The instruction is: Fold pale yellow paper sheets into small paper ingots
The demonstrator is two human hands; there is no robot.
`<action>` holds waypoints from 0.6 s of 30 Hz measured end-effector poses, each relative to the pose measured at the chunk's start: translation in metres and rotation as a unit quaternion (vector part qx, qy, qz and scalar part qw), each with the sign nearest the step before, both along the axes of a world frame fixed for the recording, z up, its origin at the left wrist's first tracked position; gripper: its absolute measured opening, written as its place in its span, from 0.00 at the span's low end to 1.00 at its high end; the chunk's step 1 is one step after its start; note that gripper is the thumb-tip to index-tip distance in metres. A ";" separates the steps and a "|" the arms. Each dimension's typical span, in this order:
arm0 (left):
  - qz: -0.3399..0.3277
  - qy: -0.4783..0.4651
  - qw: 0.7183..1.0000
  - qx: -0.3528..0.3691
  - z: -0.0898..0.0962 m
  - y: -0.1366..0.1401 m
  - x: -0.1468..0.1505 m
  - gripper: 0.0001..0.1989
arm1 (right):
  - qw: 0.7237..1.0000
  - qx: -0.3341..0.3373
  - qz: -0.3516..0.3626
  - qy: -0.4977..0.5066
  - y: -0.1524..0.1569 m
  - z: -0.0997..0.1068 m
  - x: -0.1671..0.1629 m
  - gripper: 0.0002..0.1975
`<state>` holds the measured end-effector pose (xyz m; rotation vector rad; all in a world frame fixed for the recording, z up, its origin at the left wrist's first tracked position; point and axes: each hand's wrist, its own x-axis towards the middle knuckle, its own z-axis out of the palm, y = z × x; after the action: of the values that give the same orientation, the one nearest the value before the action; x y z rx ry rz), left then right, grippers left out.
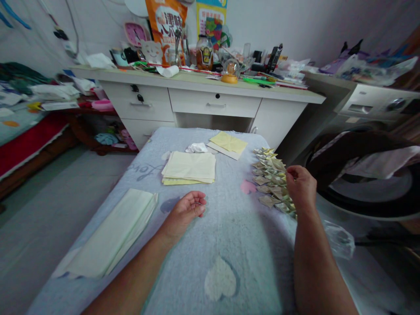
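Observation:
My left hand (191, 205) hovers over the cloth-covered table, palm turned inward. Its fingers are loosely curled with a gap to the thumb, and nothing shows in them. At the right edge, the fingers of my right hand (300, 183) are pinched at a folded paper piece (279, 164) on the side of the pile; the grip is partly hidden. Several pointed, yellowish-grey folded paper pieces (267, 188) lie there in overlapping rows. Ahead of my left hand sits a stack of cream and yellow paper sheets (189, 166). A long folded bundle of pale paper (113, 232) lies at the left.
Yellow and whitish sheets (228, 143) and a crumpled white tissue (197, 148) lie toward the table's far end. Behind stands a white desk (216, 103) crowded with jars and bags. On the right is a washing machine (370, 107) with cloth in its open drum.

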<state>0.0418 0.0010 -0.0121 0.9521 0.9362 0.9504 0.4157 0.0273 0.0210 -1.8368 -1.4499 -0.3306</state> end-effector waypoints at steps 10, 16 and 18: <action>-0.013 -0.010 1.000 0.002 -0.003 0.002 -0.001 0.17 | 0.997 0.052 -0.051 -0.001 -0.002 0.001 0.000 0.09; -0.012 -0.010 1.000 0.000 -0.002 0.002 0.000 0.16 | 0.989 0.145 0.034 -0.019 -0.005 0.010 -0.056 0.06; -0.016 -0.010 1.000 0.002 -0.002 0.002 0.000 0.16 | 0.984 0.128 0.124 -0.027 -0.005 0.005 -0.082 0.07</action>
<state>0.0415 0.0031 -0.0142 0.9553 0.9004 0.9340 0.3341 0.0227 0.0265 -1.4350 -1.5740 -0.4222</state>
